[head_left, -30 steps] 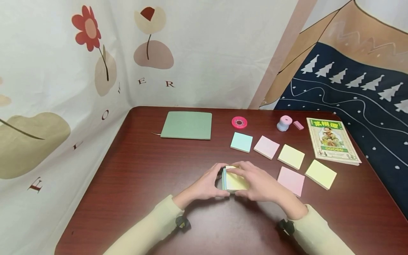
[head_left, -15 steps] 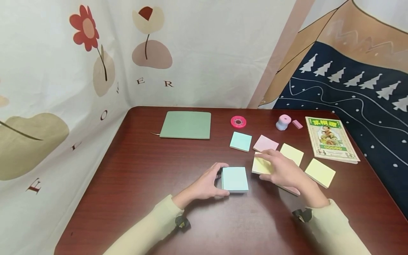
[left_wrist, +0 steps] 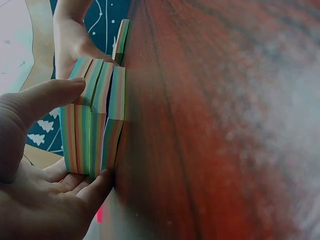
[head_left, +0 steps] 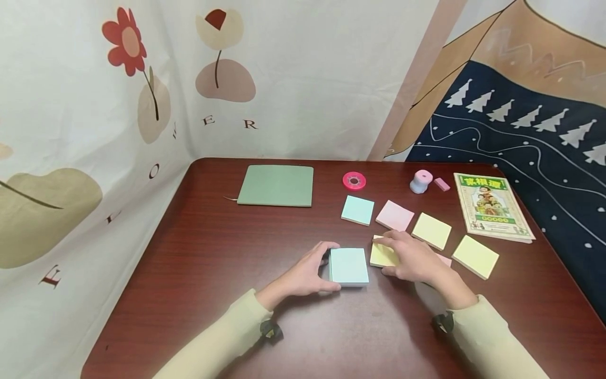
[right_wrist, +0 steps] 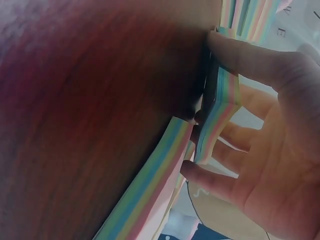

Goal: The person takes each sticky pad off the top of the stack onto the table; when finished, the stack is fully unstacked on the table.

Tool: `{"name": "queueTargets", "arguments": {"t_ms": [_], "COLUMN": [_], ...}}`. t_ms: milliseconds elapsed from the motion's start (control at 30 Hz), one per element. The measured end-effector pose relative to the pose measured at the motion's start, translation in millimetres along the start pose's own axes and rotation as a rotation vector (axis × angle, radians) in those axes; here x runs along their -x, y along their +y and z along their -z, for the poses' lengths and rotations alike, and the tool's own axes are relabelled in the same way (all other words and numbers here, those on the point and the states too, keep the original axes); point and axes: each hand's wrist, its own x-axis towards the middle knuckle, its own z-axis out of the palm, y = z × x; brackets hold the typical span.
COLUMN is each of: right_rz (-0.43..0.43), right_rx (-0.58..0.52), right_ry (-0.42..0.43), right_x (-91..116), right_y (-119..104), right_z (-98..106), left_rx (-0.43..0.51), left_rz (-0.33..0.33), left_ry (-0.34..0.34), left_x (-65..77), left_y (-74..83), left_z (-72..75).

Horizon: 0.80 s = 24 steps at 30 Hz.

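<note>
My left hand (head_left: pixel 309 272) grips a stack of sticky note pads (head_left: pixel 349 267) with a light blue top, thumb on the near side and fingers on the far side. In the left wrist view the stack (left_wrist: pixel 85 135) shows striped edges, and its lowest pad sits slightly askew. Just right of the stack, my right hand (head_left: pixel 413 256) holds a single yellow-topped sticky note pad (head_left: pixel 382 255) between thumb and fingers. The right wrist view shows this pad's striped edge (right_wrist: pixel 226 100) tilted to the table. A pink pad (head_left: pixel 444 259) lies mostly hidden beneath the right hand.
Beyond the hands lie a mint pad (head_left: pixel 357 210), a pink pad (head_left: pixel 395 215) and two yellow pads (head_left: pixel 431 230). Farther back are a green notebook (head_left: pixel 276 185), a pink tape roll (head_left: pixel 354 181), a spool-shaped item (head_left: pixel 421 181), an eraser (head_left: pixel 442 184) and a book (head_left: pixel 493 206).
My right hand has lifted the yellow pad off the stack and carried it right, then slightly back left and nearer, baring the light blue top. The left hand keeps its grip in place.
</note>
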Motion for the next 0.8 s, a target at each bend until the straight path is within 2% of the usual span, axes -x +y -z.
{"name": "queueTargets", "arguments": {"t_ms": [300, 467, 633, 700, 800], "right_rz": [0.016, 0.012, 0.001, 0.027, 0.105], "right_rx": [0.02, 0.025, -0.08, -0.147, -0.174], "right_ry": [0.017, -0.003, 0.051, 0.08, 0.076], "right_x": [1.0, 1.6, 2.6, 2.1, 0.7], "right_y": [0.3, -0.4, -7.5, -13.8, -25.8], "right_z": [-1.7, 1.7, 16.5, 22.6, 25.2], "left_rx": [0.004, -0.009, -0.005, 0.0, -0.008], "left_rz": [0.007, 0.008, 0.001, -0.003, -0.011], "left_ry": [-0.004, -0.003, -0.004, -0.003, -0.001], "left_x": [0.0, -0.6, -1.5, -1.8, -1.8], "left_y": [0.7, 0.8, 1.1, 0.9, 0.1], "left_z": [0.0, -0.6, -0.6, -0.4, -0.1]}}
